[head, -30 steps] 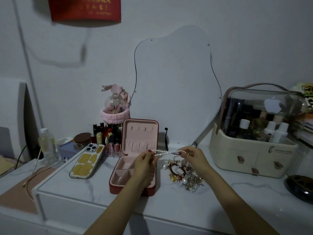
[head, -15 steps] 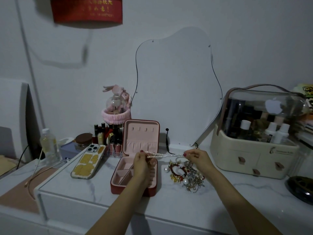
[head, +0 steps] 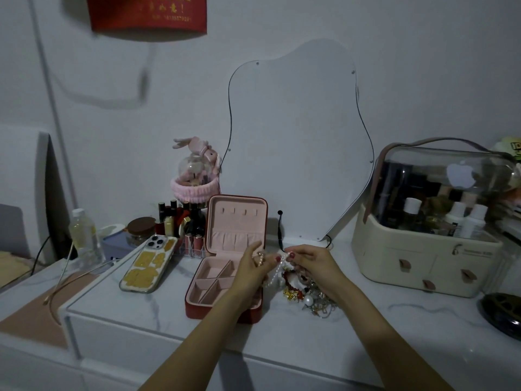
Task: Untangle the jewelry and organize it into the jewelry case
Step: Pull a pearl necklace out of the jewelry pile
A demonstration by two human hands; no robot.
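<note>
**Pearl strand pinched between both hands above the tangle**

Two bare forearms reach in over the front edge of the white marble worktop (head: pixel 158 314). The left hand (head: pixel 251 273) and the right hand (head: pixel 315 266) meet just above the worktop's middle, each pinching the pearl strand (head: pixel 277 270) with curled fingers; the strand droops in a short loop between them. Directly under the right hand lies the tangled jewelry pile (head: pixel 307 294), with red beads, gold pieces and a large pearl showing. Touching the left wrist's far side, the red jewelry case (head: pixel 225 277) stands open, its pink divided tray facing up and its lid upright. A phone (head: pixel 148 266) lies toward the left edge. Along the back edge stand lipsticks (head: pixel 180 221), a wavy mirror (head: pixel 296 142) and, at the right, a cream cosmetics box (head: pixel 423 249).
</note>
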